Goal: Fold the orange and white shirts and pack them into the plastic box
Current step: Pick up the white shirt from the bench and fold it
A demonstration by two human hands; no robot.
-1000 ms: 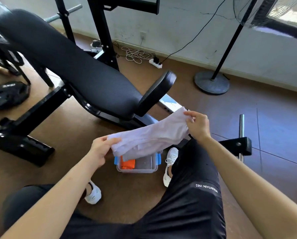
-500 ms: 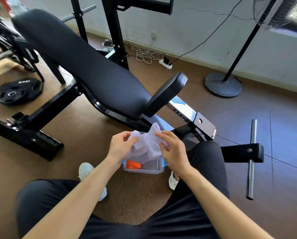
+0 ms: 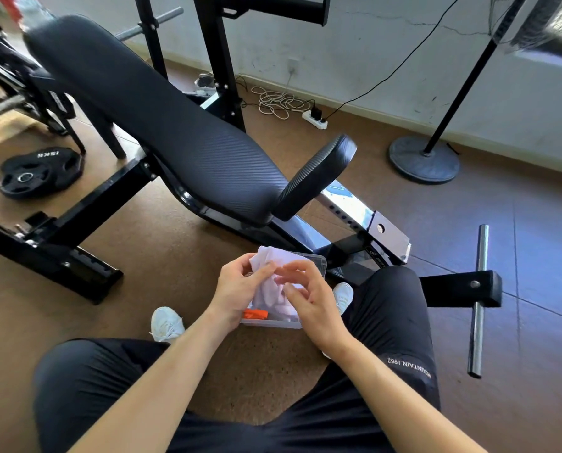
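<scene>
Low in the frame's centre, the left hand (image 3: 238,289) pinches the bunched white cotton shirt (image 3: 270,282) over the clear plastic box (image 3: 318,263); the right hand (image 3: 309,300) hovers half-open beside it, above the folded orange shirt (image 3: 255,314).

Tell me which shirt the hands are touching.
The white shirt, bunched between the left hand and right hand over the plastic box. The orange shirt lies underneath, untouched.
</scene>
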